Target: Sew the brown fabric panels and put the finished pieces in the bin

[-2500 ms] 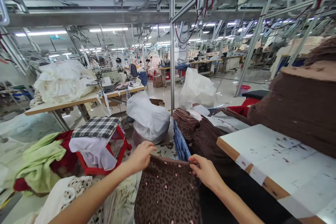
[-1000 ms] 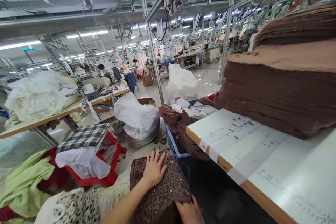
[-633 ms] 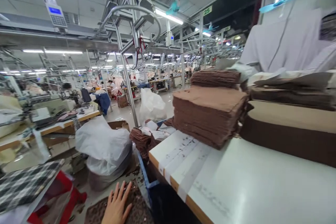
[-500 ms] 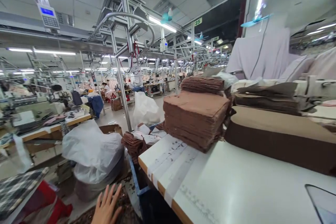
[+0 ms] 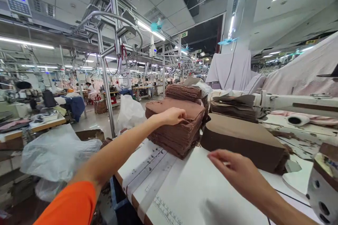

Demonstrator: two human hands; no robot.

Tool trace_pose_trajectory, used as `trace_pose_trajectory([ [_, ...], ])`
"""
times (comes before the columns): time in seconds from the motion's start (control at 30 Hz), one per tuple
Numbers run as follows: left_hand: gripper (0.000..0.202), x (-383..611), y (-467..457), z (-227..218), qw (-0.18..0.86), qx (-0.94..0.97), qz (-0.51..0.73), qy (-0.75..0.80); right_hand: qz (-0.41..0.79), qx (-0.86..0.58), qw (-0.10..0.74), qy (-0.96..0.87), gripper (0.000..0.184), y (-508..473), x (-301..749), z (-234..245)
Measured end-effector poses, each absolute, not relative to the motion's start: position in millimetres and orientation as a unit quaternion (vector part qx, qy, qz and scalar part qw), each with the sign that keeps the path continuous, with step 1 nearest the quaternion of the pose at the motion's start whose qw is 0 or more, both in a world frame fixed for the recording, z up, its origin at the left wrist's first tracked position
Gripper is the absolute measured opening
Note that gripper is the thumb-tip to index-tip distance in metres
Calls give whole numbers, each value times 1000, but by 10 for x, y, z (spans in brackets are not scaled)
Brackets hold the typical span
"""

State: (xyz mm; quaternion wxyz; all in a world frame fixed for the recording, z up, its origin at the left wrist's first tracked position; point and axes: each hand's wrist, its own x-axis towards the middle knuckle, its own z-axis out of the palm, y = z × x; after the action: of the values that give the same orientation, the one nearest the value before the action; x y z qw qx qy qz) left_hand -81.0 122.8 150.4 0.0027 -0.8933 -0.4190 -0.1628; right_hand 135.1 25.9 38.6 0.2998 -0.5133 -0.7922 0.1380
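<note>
My left hand reaches out onto the top of a stack of reddish-brown cut fabric pieces on the white worktable. Its fingers are curled together on the top piece. My right hand hovers over the table in front of a darker brown fabric stack, fingers stretched out and holding nothing. An orange sleeve covers my left upper arm.
A white sewing machine stands at the right behind more fabric stacks. A machine part sits at the right edge. Plastic bags lie on the floor at left. Other workstations and people fill the background.
The view swung from the leopard-print fabric on the floor up to the table. My left hand left that fabric and now rests on the brown stack; my right hand came over the table.
</note>
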Motion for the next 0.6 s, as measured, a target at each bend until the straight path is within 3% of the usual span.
trace_pose_trajectory([
  [0.1,31,-833,1485,1514,-93,-897,-120,-416,38,-571,297,-764,11,713,1289,595],
  [0.17,32,-944,1540,1464,-145,-888,-131,-417,-11,-607,282,-743,9,957,1310,653],
  [0.43,32,-1152,1648,1280,-274,-824,-251,-428,-112,-675,160,-711,27,1418,1482,716],
  [0.6,32,-1162,1723,1186,-317,-797,-306,-412,-138,-672,174,-706,38,1578,1579,666],
])
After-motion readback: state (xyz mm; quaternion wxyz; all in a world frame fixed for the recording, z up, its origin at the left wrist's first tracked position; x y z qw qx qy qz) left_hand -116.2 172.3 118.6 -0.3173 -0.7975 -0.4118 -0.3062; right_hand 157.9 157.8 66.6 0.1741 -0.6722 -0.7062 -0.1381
